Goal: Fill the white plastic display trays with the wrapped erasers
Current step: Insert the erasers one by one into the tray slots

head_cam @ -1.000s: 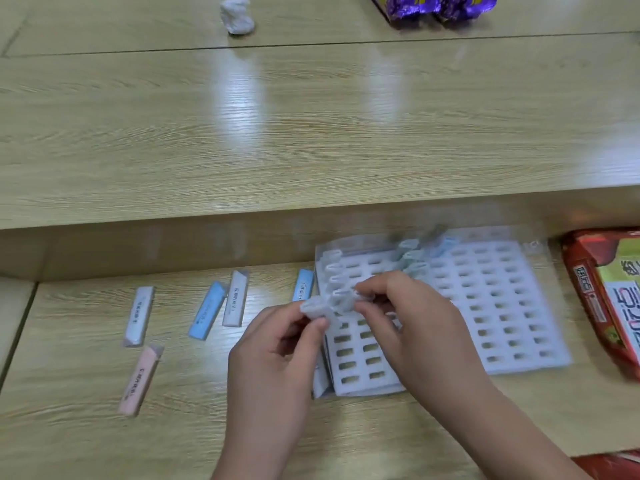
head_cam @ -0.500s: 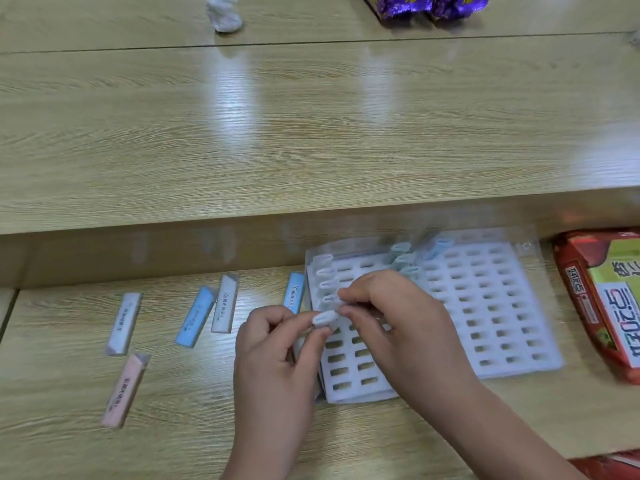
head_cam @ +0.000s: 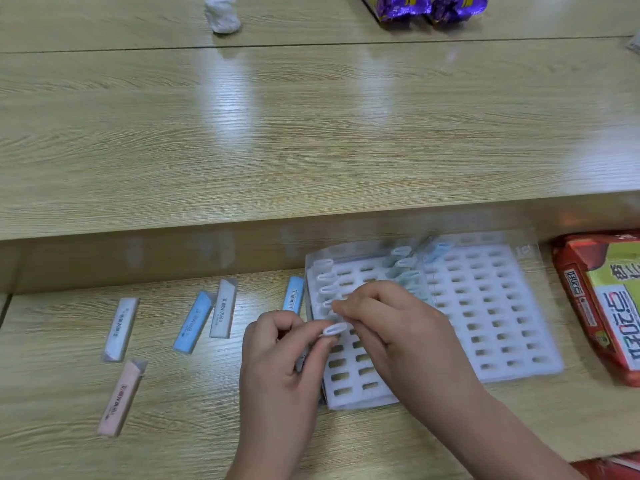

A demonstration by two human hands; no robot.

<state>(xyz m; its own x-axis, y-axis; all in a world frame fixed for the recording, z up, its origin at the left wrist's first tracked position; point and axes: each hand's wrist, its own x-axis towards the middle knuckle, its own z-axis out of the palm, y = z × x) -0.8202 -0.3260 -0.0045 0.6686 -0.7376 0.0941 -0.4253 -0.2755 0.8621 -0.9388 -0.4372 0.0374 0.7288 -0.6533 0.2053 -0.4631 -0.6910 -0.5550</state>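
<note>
Wrapped eraser [head_cam: 334, 329]: held between the fingertips of both hands, seen end-on, with its pale oval end facing the camera. The left hand [head_cam: 277, 362] pinches it from the near left with curled thumb and forefinger. The right hand [head_cam: 398, 330] grips it from the far right with bent fingers. The rest of its body is hidden behind the fingers, and whether its lower end sits in a slot cannot be told.

White tray [head_cam: 485, 306]: lies flat directly under the fingers and extends away to their right. It is a grid of small oblong slots, most of them open.

Seated erasers [head_cam: 326, 277]: stand on end in the tray's left column, just beyond the right fingertips. A second group, bluish [head_cam: 405, 263], stands further right at the far edge.

Loose erasers: five lie flat on the wooden table [head_cam: 346, 133], all left of the left hand.
- Blue [head_cam: 293, 294], just beside the tray edge.
- White [head_cam: 223, 308] and blue [head_cam: 194, 322], side by side.
- White [head_cam: 121, 329] and pink [head_cam: 121, 398], well apart, farthest left.

Red package [head_cam: 602, 306]: right of the tray.
</note>
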